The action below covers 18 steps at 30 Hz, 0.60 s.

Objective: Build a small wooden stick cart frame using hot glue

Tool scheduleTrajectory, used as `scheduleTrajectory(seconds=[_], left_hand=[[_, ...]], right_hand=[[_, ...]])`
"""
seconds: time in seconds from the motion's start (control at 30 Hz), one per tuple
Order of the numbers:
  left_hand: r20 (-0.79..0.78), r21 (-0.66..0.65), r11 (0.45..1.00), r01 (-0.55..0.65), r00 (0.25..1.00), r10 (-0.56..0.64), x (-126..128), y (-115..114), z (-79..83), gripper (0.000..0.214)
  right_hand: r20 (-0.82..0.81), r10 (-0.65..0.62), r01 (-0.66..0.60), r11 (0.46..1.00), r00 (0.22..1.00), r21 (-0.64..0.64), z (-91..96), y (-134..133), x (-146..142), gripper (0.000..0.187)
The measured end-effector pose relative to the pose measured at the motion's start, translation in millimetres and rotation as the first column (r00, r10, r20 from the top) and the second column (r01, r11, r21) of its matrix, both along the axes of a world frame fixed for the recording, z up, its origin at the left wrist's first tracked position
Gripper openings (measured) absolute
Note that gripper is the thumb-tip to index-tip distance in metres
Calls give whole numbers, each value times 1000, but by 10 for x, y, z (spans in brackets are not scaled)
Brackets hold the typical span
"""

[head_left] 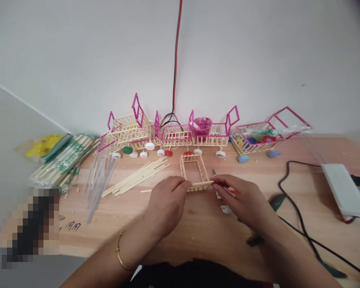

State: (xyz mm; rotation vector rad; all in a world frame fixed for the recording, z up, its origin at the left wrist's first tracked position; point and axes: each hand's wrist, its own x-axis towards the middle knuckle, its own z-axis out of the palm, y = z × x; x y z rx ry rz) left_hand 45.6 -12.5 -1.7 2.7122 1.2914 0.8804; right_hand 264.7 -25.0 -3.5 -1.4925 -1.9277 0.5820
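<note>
A small open box frame of pale wooden sticks (193, 169) lies on the wooden table (198, 224) in front of me. My left hand (167, 203) pinches the near rail of the frame at its left end. My right hand (241, 197) pinches the same rail at its right end, fingers closed. A thin metal tip, part of a tool, pokes out above my right fingers (214, 172). Something white and red lies under that hand, partly hidden.
Along the wall stands a row of stick carts with pink frames (171, 134) and bottle-cap wheels, and a pink cup (202, 126). Loose sticks (139, 176), clear glue sticks (98, 180) and packed chopsticks (63, 160) lie left. Black cables (300, 216) and a white box (343, 188) lie right.
</note>
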Motion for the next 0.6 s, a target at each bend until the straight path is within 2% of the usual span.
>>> scheduleTrajectory(seconds=[0.23, 0.43, 0.6], left_hand=[[2, -1, 1000, 7, 1000, -7, -4, 5, 20, 21], [-62, -1, 1000, 24, 998, -24, -42, 33, 50, 33], [-97, -11, 998, -66, 993, 64, -58, 15, 97, 22]], right_hand=[[32, 18, -20, 998, 999, 54, -14, 12, 4, 19], [18, 10, -11, 998, 1000, 55, -53, 19, 12, 19], [-11, 5, -4, 999, 1000, 45, -78, 13, 2, 19]])
